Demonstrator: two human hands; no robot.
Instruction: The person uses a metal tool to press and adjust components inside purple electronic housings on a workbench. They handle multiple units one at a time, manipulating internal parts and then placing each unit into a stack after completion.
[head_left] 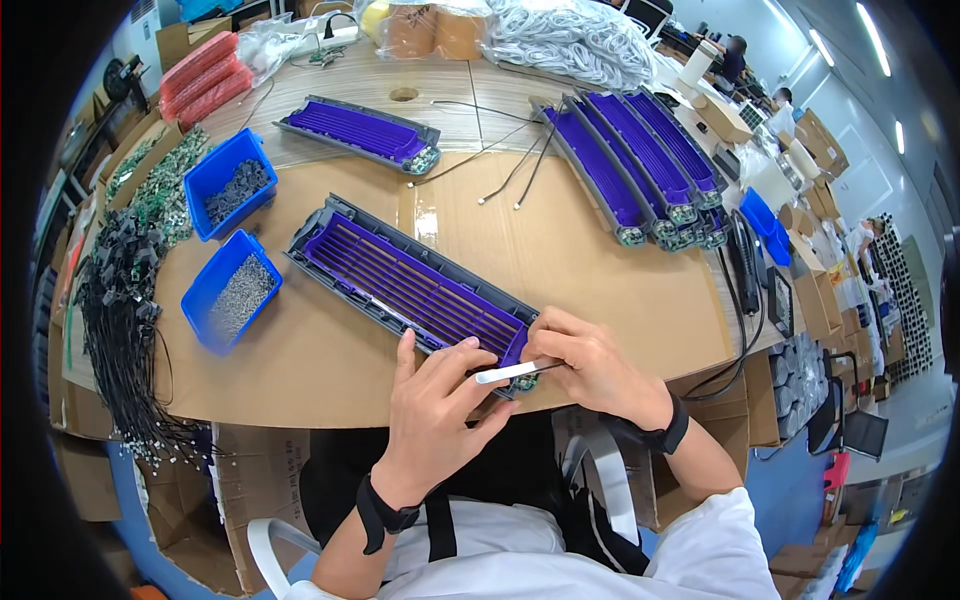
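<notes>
Left hand and right hand meet at the near end of a purple-and-grey housing on the bench. The right hand's grip pinches a white strip; the left's state cannot be determined.

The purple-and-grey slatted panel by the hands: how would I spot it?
Find the big brown cardboard sheet on the table. A long grey panel with purple slats lies slantwise across it. Unlike similar panels farther back, it has the left hand and right hand at its near end.
</notes>
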